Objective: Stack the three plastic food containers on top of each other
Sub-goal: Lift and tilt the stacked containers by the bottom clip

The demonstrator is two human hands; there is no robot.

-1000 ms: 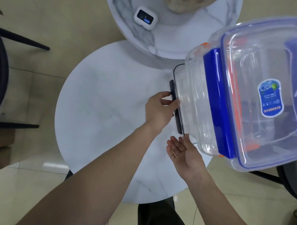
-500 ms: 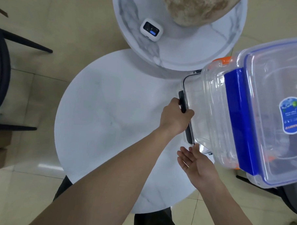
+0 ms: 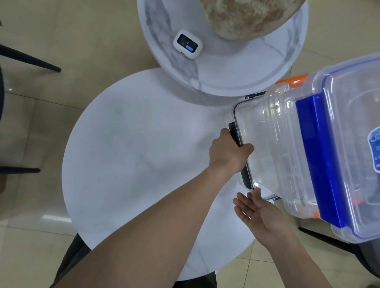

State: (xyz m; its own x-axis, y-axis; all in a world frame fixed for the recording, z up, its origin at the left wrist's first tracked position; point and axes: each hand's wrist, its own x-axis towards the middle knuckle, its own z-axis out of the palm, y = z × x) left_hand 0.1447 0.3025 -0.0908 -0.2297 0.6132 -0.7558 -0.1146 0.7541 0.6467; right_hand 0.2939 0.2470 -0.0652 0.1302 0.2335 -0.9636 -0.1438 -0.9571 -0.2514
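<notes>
A stack of clear plastic containers rises at the right of the white round table [image 3: 127, 154]. The top container [image 3: 356, 155] has a blue lid and blue clasp and looms near the camera. Under it sits a container with orange clasps [image 3: 292, 82]. The bottom container [image 3: 251, 124] has a black rim and a black side clasp [image 3: 236, 132]. My left hand [image 3: 230, 155] is closed on that black clasp. My right hand [image 3: 260, 214] lies palm up, fingers apart, at the stack's near corner, holding nothing.
A higher marble round table [image 3: 231, 76] overlaps the far edge and carries a small white device with a screen [image 3: 187, 44] and a brown rounded object [image 3: 245, 13]. Dark chair legs [image 3: 25, 58] stand at the left. Another chair [image 3: 371, 256] is at the right.
The view has shifted, so the stack sits further right and lower in frame. My left hand went from fingers resting on the black clasp to gripping it. The right hand stays open, palm up.
</notes>
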